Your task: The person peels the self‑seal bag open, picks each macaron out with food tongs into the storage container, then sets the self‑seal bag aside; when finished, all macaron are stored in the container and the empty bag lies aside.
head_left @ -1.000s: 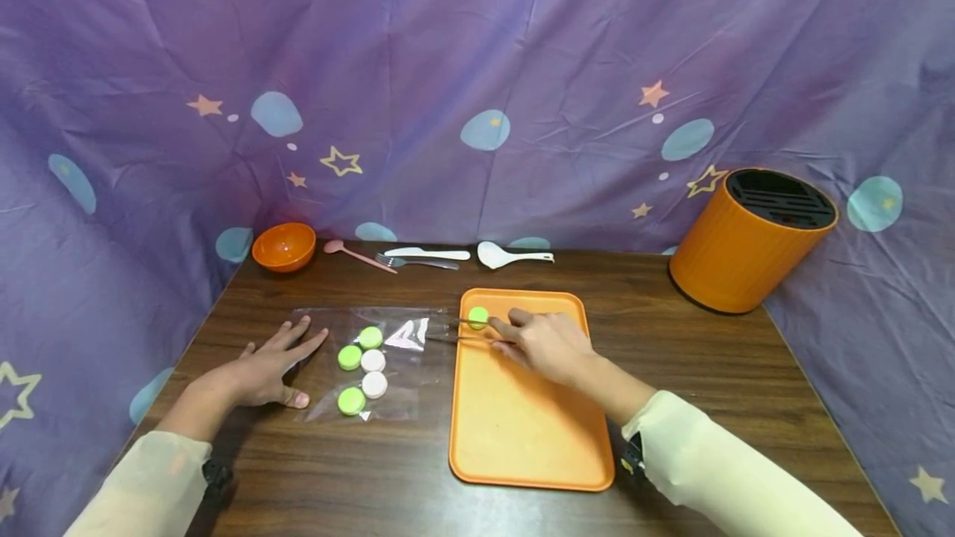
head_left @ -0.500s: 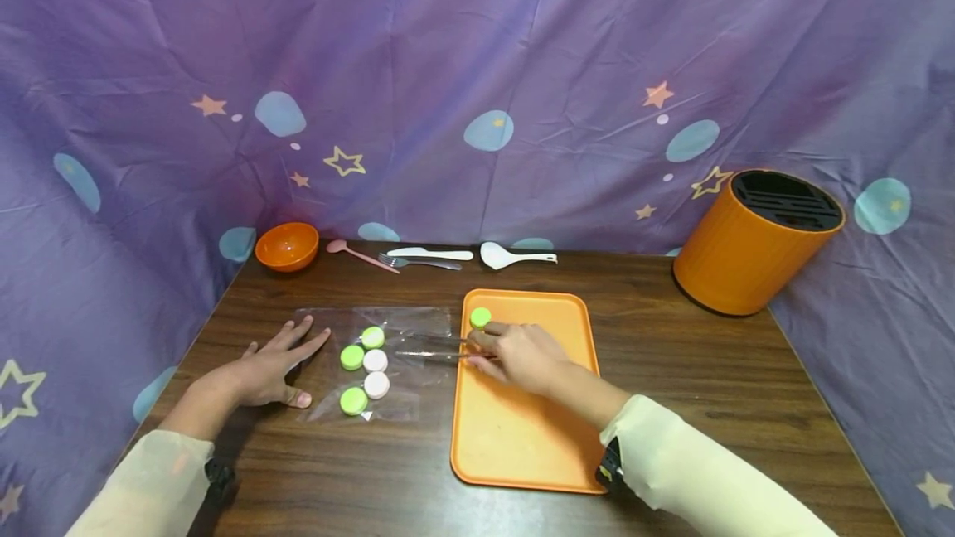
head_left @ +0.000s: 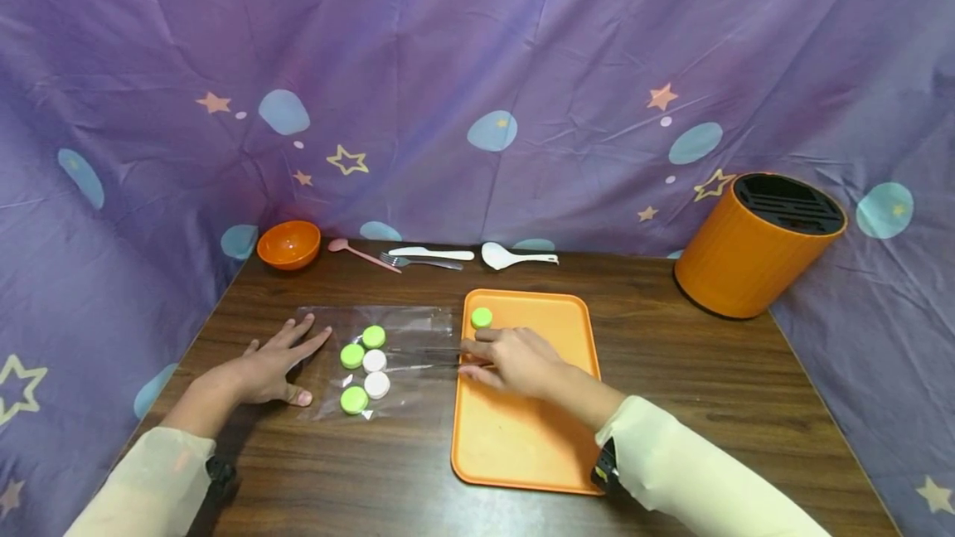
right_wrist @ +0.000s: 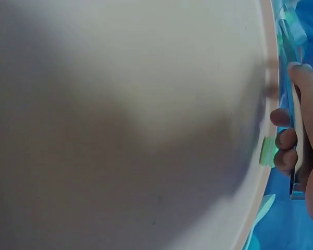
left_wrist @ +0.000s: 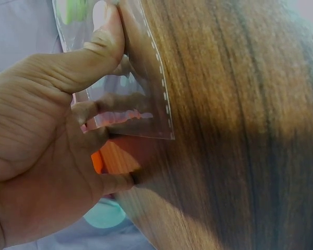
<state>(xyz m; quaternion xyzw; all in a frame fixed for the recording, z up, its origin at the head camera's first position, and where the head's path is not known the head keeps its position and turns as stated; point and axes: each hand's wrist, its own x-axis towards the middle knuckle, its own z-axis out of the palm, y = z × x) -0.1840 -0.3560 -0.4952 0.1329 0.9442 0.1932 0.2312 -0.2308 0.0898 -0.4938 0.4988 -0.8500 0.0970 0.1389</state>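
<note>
In the head view, my right hand (head_left: 515, 363) holds metal tweezers (head_left: 429, 366) over the left side of the orange tray (head_left: 530, 454). Their two prongs point left, spread apart, with the tips close to a white round cap (head_left: 375, 361); whether they touch it I cannot tell. Several green and white caps lie on a clear plastic bag (head_left: 410, 400). One green cap (head_left: 481, 318) sits in the tray's far left corner. My left hand (head_left: 269, 370) rests with fingers spread on the bag's left edge; the left wrist view has the thumb (left_wrist: 101, 47) on the plastic.
Along the back lie an orange bowl (head_left: 289, 245), a pink spoon (head_left: 366, 255), a white knife (head_left: 433, 253), a fork (head_left: 425, 263) and a white ladle (head_left: 515, 256). An orange knife block (head_left: 746, 255) stands at the back right, before a purple curtain (head_left: 418, 89).
My right hand has moved left and nearer with the tweezers, from the green cap on the tray to the caps on the bag. That green cap stays on the tray. My left hand has kept still.
</note>
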